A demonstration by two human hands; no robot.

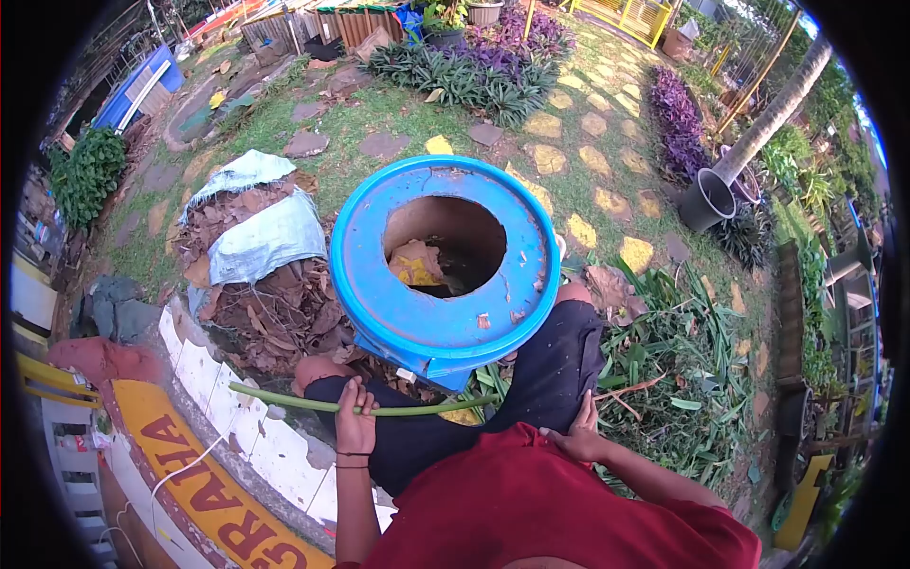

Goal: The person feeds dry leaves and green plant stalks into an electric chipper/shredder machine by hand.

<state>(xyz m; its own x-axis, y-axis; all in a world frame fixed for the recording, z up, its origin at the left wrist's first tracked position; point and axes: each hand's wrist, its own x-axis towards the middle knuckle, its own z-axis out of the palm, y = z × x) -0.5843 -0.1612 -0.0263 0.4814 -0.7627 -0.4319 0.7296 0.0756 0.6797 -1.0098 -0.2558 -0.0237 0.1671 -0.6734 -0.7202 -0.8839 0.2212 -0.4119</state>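
My left hand (pixel 356 423) is wrapped round a long green stalk (pixel 427 410), which lies level across my lap. My right hand (pixel 580 434) rests on my right thigh, fingers apart, with nothing visible in it. Between my knees stands a blue barrel (pixel 355 223) with a large round hole in its lid. Through the hole, a brown and yellow dry leaf (pixel 417 264) shows inside.
A pile of dry leaves (pixel 280 313) with a whitish sack (pixel 265 237) lies left of the barrel. Cut green leaves (pixel 673 370) cover the ground at right. A tiled ledge (pixel 204 370) curves at lower left. A grey pot (pixel 706 201) stands at upper right.
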